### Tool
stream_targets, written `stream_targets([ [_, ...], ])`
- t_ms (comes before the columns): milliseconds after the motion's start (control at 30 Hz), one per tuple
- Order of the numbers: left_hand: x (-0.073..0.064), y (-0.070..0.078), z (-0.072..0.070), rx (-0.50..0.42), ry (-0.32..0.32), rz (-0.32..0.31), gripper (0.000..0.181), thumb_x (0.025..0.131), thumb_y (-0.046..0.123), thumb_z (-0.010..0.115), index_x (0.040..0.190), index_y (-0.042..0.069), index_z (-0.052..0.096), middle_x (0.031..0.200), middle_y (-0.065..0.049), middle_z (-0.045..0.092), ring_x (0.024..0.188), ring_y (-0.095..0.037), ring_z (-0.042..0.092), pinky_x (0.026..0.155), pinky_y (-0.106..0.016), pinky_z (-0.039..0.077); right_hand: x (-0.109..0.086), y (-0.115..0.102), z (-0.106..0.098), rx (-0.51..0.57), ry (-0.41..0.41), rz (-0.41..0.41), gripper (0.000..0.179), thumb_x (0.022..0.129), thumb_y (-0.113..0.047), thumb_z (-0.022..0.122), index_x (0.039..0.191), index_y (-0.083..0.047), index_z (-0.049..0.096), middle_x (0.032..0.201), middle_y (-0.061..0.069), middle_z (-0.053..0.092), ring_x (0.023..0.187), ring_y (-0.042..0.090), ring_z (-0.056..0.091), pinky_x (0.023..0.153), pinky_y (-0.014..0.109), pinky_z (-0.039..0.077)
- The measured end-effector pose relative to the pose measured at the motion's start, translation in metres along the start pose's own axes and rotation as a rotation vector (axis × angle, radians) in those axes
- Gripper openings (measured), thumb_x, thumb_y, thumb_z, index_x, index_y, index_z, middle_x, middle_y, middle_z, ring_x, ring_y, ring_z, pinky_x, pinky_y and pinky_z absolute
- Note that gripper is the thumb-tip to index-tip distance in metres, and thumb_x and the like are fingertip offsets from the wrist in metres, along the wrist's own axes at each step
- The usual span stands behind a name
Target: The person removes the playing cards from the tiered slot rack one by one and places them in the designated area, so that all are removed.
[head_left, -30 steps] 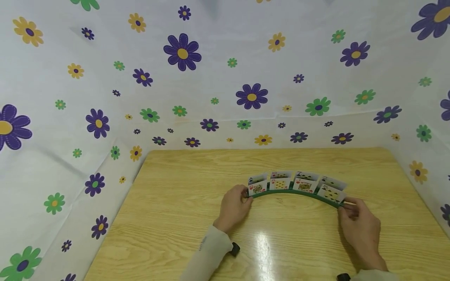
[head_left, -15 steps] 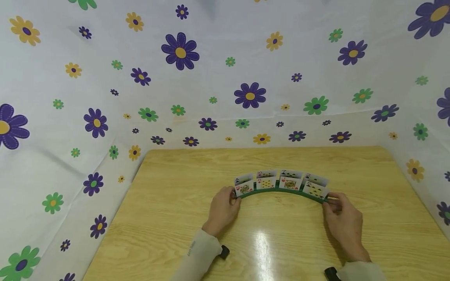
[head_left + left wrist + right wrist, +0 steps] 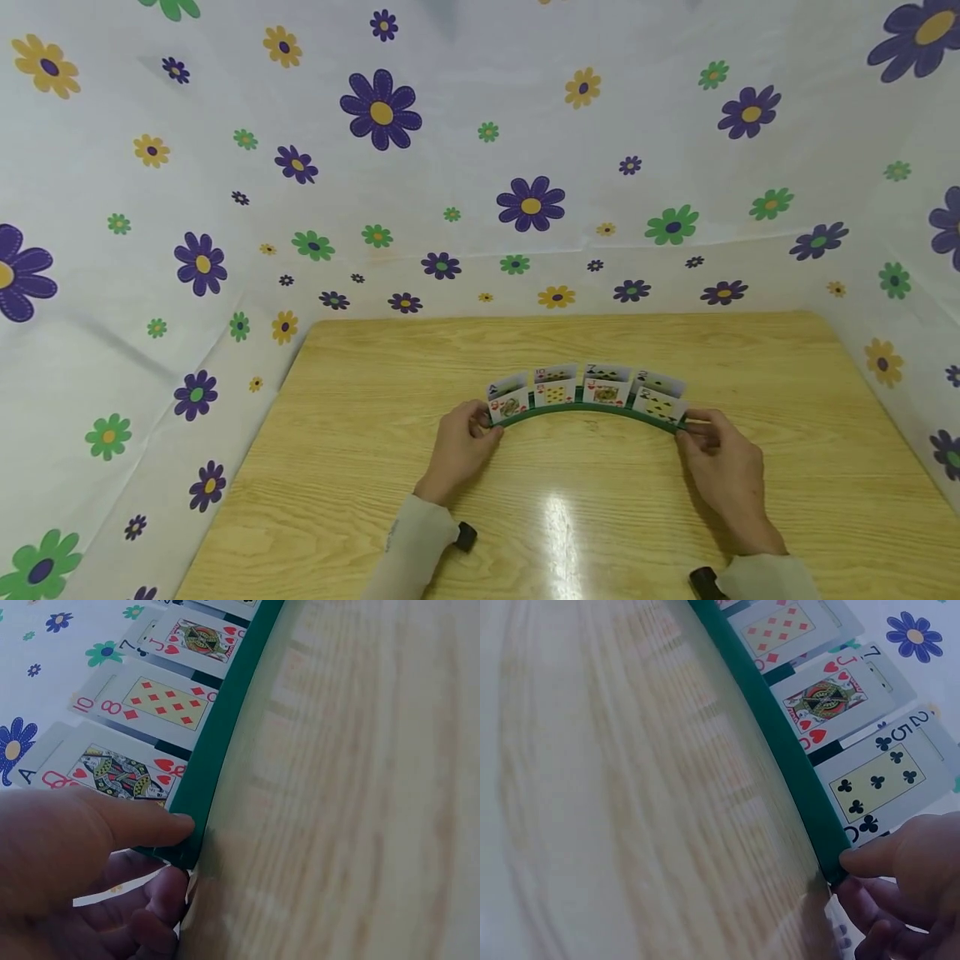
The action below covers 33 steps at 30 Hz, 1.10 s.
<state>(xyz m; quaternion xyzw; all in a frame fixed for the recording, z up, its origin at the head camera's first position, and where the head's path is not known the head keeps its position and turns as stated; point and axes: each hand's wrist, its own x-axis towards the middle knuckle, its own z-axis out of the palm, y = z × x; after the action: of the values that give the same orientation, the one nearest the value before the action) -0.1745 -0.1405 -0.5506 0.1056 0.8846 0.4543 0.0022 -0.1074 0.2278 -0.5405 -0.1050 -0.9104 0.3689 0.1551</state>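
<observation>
A curved green playing card holder (image 3: 581, 407) stands on the wooden table, its middle bowed toward the back wall. My left hand (image 3: 457, 446) pinches its left end, thumb on the front face and fingers curled behind and below. At the other end my right hand (image 3: 727, 467) grips in the same way. Two rows of cards lean back in the holder. The front row has the queen of hearts (image 3: 120, 772), eight of diamonds (image 3: 166, 705), jack of hearts (image 3: 825, 697) and five of clubs (image 3: 877, 780). Behind them show the corners of an ace, 10, 7 and 2.
Wood-grain table (image 3: 360, 467) surrounds the holder, with a bright light reflection (image 3: 558, 533) in front of it. A white flowered cloth (image 3: 450, 167) hangs behind the table and along both sides. Dark wrist straps (image 3: 466, 537) sit at the sleeve cuffs.
Both hands have shifted the card holder leftward across the table, mostly in the first half second. The grips at both ends and the order of the cards look the same.
</observation>
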Motion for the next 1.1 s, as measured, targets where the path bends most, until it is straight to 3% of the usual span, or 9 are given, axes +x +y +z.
stream_targets([
  [133, 0.000, -0.002, -0.003, -0.022, -0.007, 0.002, 0.022, 0.097, 0.006, 0.081, 0.116, -0.001, 0.073, 0.099, -0.014, 0.073, 0.070, -0.005, 0.055, 0.063, -0.020, 0.048, 0.000, 0.003, -0.001, 0.008, -0.025, -0.019, 0.034, 0.098, -0.006, 0.080, 0.132, -0.004, 0.072, 0.114, 0.022, 0.082, 0.082, 0.010, 0.074, 0.065, 0.010, 0.047],
  [267, 0.001, -0.004, -0.002, -0.032, -0.005, 0.000, 0.024, 0.095, 0.005, 0.083, 0.116, -0.002, 0.074, 0.098, -0.015, 0.073, 0.069, -0.005, 0.054, 0.062, -0.019, 0.046, -0.002, 0.006, -0.004, 0.010, -0.043, -0.060, 0.041, 0.099, -0.009, 0.080, 0.138, -0.003, 0.069, 0.116, 0.022, 0.081, 0.080, -0.009, 0.062, 0.065, 0.015, 0.047],
  [400, 0.001, -0.005, -0.001, -0.036, -0.003, 0.001, 0.024, 0.096, 0.006, 0.083, 0.116, -0.001, 0.074, 0.098, -0.014, 0.073, 0.069, -0.003, 0.054, 0.062, -0.018, 0.046, -0.005, 0.004, -0.004, 0.081, 0.011, -0.059, 0.041, 0.099, -0.010, 0.079, 0.138, -0.004, 0.069, 0.120, 0.022, 0.080, 0.080, -0.022, 0.052, 0.064, 0.010, 0.046],
  [500, 0.002, -0.006, -0.001, -0.046, -0.002, 0.001, 0.023, 0.095, 0.006, 0.083, 0.116, 0.000, 0.075, 0.098, -0.013, 0.073, 0.068, -0.003, 0.053, 0.062, -0.018, 0.045, -0.005, 0.001, -0.003, 0.151, 0.081, -0.047, 0.033, 0.099, -0.009, 0.080, 0.131, -0.005, 0.074, 0.118, 0.020, 0.080, 0.080, -0.023, 0.052, 0.065, 0.005, 0.045],
  [667, 0.001, -0.007, -0.001, -0.057, -0.002, 0.000, 0.023, 0.095, 0.006, 0.084, 0.115, 0.000, 0.075, 0.098, -0.013, 0.073, 0.068, -0.003, 0.053, 0.061, -0.018, 0.045, -0.003, -0.003, 0.001, 0.177, 0.142, -0.082, 0.020, 0.096, -0.003, 0.082, 0.116, -0.003, 0.079, 0.111, 0.017, 0.081, 0.080, -0.023, 0.052, 0.065, 0.004, 0.044],
  [867, 0.002, -0.009, 0.001, -0.054, -0.009, -0.004, 0.025, 0.095, 0.006, 0.084, 0.117, -0.001, 0.075, 0.099, -0.015, 0.074, 0.070, -0.004, 0.055, 0.064, -0.018, 0.047, -0.003, -0.004, 0.002, 0.168, 0.169, -0.090, 0.012, 0.094, -0.002, 0.083, 0.106, -0.004, 0.082, 0.101, 0.016, 0.081, 0.081, -0.025, 0.051, 0.065, 0.004, 0.044],
  [1000, 0.002, -0.008, 0.001, -0.049, -0.004, -0.014, 0.026, 0.094, 0.007, 0.084, 0.117, -0.001, 0.075, 0.098, -0.014, 0.074, 0.070, -0.003, 0.055, 0.063, -0.018, 0.046, -0.005, -0.010, 0.001, 0.212, 0.178, -0.084, 0.010, 0.094, -0.003, 0.083, 0.103, -0.006, 0.082, 0.095, 0.004, 0.081, 0.081, -0.021, 0.056, 0.066, 0.005, 0.046],
  [1100, 0.002, -0.008, -0.001, -0.051, 0.006, -0.011, 0.026, 0.094, 0.006, 0.085, 0.116, -0.002, 0.075, 0.097, -0.015, 0.074, 0.069, -0.003, 0.055, 0.062, -0.019, 0.046, -0.008, -0.019, 0.003, 0.240, 0.135, -0.115, 0.008, 0.095, -0.004, 0.083, 0.101, -0.009, 0.083, 0.091, -0.001, 0.080, 0.080, -0.016, 0.059, 0.067, 0.007, 0.047],
])
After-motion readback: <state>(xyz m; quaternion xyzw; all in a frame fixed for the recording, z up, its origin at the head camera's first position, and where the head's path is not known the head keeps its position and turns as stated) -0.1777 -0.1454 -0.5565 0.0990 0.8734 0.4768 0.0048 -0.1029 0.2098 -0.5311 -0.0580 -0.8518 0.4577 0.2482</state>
